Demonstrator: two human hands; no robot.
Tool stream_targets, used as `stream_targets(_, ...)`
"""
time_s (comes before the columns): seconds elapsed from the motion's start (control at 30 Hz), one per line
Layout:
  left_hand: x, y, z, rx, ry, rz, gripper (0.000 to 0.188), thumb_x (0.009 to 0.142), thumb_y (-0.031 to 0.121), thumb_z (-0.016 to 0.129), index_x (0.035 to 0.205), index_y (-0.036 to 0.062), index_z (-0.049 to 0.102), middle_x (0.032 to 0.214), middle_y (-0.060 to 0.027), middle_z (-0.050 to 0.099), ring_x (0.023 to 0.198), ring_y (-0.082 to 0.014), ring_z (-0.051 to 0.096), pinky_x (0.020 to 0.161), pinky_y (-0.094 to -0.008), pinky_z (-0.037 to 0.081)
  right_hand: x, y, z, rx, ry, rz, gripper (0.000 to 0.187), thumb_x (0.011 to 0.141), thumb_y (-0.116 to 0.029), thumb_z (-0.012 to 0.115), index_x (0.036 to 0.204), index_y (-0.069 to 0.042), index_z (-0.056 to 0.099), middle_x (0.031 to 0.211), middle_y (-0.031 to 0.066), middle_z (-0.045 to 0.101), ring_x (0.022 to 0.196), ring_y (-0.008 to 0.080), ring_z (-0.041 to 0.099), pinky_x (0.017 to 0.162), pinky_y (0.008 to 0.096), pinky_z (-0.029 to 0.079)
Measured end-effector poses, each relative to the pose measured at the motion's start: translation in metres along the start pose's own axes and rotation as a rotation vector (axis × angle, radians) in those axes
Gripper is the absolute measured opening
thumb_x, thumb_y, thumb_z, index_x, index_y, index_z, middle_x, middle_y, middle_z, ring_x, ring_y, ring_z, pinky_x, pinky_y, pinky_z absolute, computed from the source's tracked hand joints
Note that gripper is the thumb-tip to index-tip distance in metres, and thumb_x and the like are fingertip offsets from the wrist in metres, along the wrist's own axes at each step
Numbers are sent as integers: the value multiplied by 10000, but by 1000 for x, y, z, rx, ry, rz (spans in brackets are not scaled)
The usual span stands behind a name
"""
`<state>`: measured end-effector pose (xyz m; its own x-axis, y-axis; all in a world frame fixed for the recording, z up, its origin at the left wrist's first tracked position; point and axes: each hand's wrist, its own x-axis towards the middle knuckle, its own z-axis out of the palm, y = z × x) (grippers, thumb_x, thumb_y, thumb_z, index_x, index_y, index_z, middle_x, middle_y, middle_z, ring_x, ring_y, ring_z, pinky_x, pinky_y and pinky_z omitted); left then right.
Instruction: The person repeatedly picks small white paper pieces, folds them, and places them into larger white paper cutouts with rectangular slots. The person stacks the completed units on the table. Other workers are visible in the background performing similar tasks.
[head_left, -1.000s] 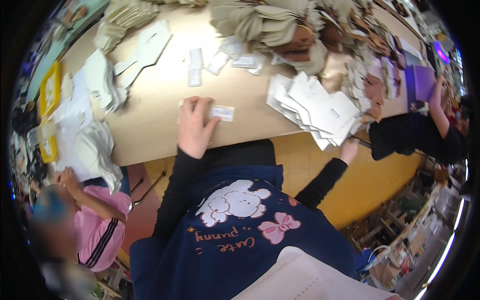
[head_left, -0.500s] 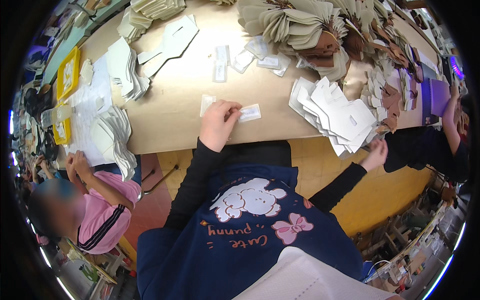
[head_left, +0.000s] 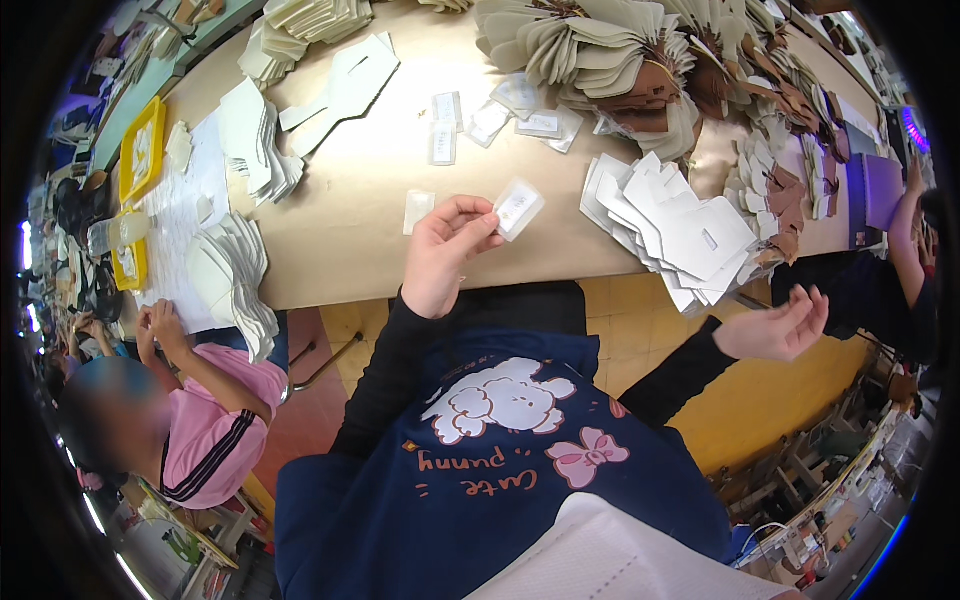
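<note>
Between the thumb and fingers of my left hand (head_left: pixel 448 250) is a small rectangular white label card (head_left: pixel 519 209) with a clear border, lifted and tilted above the table. Beside that hand, another small pale card (head_left: pixel 419 212) lies flat. My right hand (head_left: pixel 775 325) is past the table's front edge, its fingers loosely bent and apart with nothing in them. Closest to it is a fanned stack of white cut pieces (head_left: pixel 690 235) with small slots, overhanging the edge. Further back lie several similar label cards (head_left: pixel 443 142), some overlapping.
Bundles of beige and brown cut pieces (head_left: pixel 590 55) fill the back right. Stacks of whitish pieces (head_left: pixel 228 275) stand at the left, near yellow trays (head_left: pixel 127 190). A person in a pink shirt (head_left: pixel 225 400) sits at left; another person's arm (head_left: pixel 903 220) shows at far right.
My left hand has lifted the label card off the table and tilted it. My right hand has moved right, away from the white stack, and its fingers have opened.
</note>
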<state>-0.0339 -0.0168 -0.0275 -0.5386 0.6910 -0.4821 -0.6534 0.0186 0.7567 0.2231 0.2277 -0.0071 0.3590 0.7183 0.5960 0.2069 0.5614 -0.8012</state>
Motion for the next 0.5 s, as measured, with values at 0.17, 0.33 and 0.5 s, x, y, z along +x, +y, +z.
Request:
stream_targets(0.17,-10,-5,22,-97,-42,6,140,940,73,663,1053,12,607,988,-53,666,894,-131,659,852,-270,521,-83,-64,42,187,-1079,449,250,888,-27,589,1120,17,669,1009,83,684,928,170,617,843,298,483)
stream_targets(0.33,-17,-5,24,-79,-84,55,131,938,55,654,1055,17,607,1039,-51,652,953,-125,643,872,-284,522,-129,-80,66,251,-1362,565,160,866,-71,711,1003,10,708,916,54,682,791,122,593,727,251,464)
stream_targets(0.5,-20,0,16,-111,-126,5,220,933,62,658,1144,7,630,1070,-65,667,969,-124,627,861,-298,522,-135,-84,68,354,-1306,843,139,872,-83,724,967,17,714,881,36,675,772,103,588,720,247,462)
